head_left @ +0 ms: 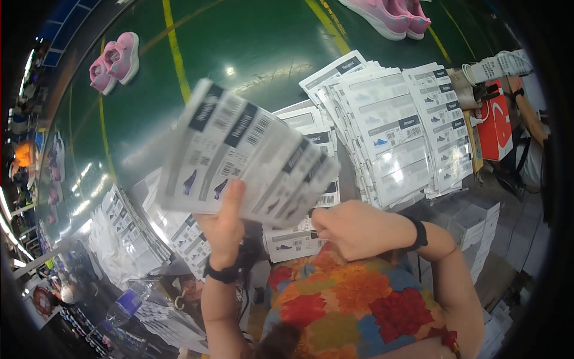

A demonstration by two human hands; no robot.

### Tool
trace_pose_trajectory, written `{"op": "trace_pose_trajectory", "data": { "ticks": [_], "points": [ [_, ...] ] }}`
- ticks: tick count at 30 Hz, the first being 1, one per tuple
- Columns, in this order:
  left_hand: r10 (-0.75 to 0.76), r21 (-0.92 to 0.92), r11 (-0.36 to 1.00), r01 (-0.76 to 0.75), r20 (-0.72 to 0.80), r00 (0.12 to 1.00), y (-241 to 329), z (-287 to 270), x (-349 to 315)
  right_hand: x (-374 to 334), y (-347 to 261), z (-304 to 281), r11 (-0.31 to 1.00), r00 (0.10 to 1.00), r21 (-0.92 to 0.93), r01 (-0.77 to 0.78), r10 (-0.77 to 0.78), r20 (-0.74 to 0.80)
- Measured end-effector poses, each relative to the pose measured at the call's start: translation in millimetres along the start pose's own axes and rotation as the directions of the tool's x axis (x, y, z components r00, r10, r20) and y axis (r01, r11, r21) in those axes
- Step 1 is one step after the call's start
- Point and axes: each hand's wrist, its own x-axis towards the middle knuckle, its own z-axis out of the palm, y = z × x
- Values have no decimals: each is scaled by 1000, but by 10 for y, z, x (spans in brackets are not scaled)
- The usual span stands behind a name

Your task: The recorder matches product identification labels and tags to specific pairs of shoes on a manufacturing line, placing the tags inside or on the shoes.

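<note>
My left hand [224,224] grips a blurred, tilted stack of white label sheets [257,158], its thumb lying across the front. Shoe pictures, barcodes and dark blocks are printed on these sheets. My right hand [356,230] is closed, with its curled fingertips at the lower right corner of the held sheets. Whether something is pinched there I cannot make out. Behind and below lie more label sheets [293,246], partly covered by the held stack. Right of them spreads a thick pile of label sheets [388,140], some in clear glossy covers.
The green table [239,45] has yellow lines. Pink shoes [116,63] stand at its far left, other pink shoes [394,18] at the far right. More label piles [128,230] and a plastic bottle [128,302] are at left. A red box [495,125] and another person's arm [529,110] are at right.
</note>
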Motion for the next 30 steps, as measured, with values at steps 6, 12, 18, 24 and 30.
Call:
{"op": "trace_pose_trajectory", "data": {
  "ticks": [6, 12, 18, 24, 30],
  "points": [
    [-213, 145, 972, 185, 213, 953, 119, -134, -30, -141, -61, -168, 988, 999, -146, 42, -46, -24],
    [-468, 298, 876, 378, 344, 814, 198, -71, -140, -114, -31, -164, 929, 960, -333, 161, -226, -166],
    [-181, 573, 819, 35, 201, 963, -25, 226, -443, 208, 166, -43, 845, 935, -501, 187, -310, -173],
    [-95, 879, 470, -77, 137, 986, 100, 102, -548, 701, 249, -415, 757, 737, -651, 60, -474, -483],
    [-149, 792, 609, -30, 152, 977, 55, 95, -522, 1216, 402, -547, 767, 984, -640, -39, -83, -159]
  ]
}}
